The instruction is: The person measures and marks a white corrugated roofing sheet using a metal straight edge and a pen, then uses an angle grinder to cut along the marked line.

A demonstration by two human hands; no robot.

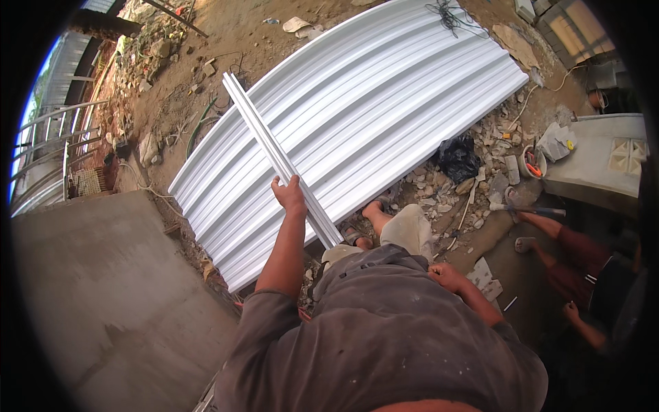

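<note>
My left hand (291,195) grips a long, narrow white metal profile (257,130) near its middle. The profile slants from the upper left down toward my legs, above a large white corrugated metal sheet (384,103) lying on the ground. Whether the far end of the profile touches the sheet, I cannot tell. My right hand (447,277) rests at the right side of my waist, against my clothing, with its fingers curled; what they hold, if anything, is hidden.
Rubble (432,192) and a black plastic bag (458,156) lie right of the sheet. A bucket (532,163) stands near a pale slab (597,158). Another person (583,261) is at the right. A concrete surface (117,288) lies left; tangled wire (449,17) rests on the sheet's far end.
</note>
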